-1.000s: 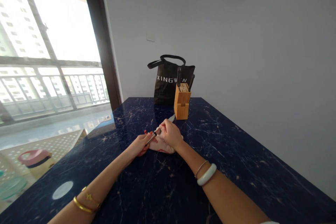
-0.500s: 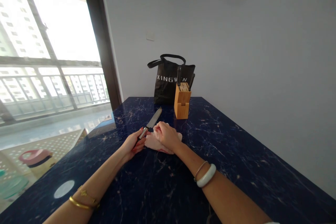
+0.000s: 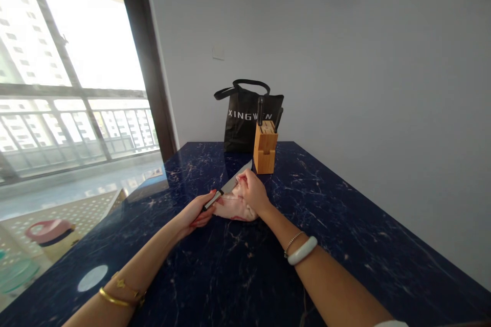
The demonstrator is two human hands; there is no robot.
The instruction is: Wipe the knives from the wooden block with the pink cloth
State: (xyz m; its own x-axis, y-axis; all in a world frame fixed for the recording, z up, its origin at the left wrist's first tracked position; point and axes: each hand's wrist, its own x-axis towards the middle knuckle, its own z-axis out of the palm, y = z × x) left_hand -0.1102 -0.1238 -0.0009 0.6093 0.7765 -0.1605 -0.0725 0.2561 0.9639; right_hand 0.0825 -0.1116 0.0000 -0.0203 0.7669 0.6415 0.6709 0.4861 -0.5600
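- Head view, on my remote feed: a piece of raw meat (image 3: 235,209), pale pink, lies on a dark blue, marble-patterned surface (image 3: 326,225), in front of a wooden knife block (image 3: 265,156) and slightly to its left.
- The left hand (image 3: 196,210), farther left of the knife block and nearer the camera, is wrapped around the handle of a knife (image 3: 232,183); I see the blade slant past the far-left edge of the raw meat toward the block.
- The knife's tip shows just beside the left edge of the knife block; from my distance I cannot tell whether the two touch.
- The right hand (image 3: 253,192), in front of the knife block, bears on the raw meat with its fingers drawn together, pinching the end nearest the block, close beside the blade.
- Two black handles (image 3: 260,112) rise from the top of the knife block; behind it and to its left I see a black bag (image 3: 240,135) with white lettering, upright on the surface.
- A pale bangle (image 3: 303,251) circles the right arm and a gold bangle (image 3: 115,299) the left, both on the camera's side of the knife block.
- Well left of the knife block, beyond the surface's edge, I make out a container with a pink lid (image 3: 49,231).
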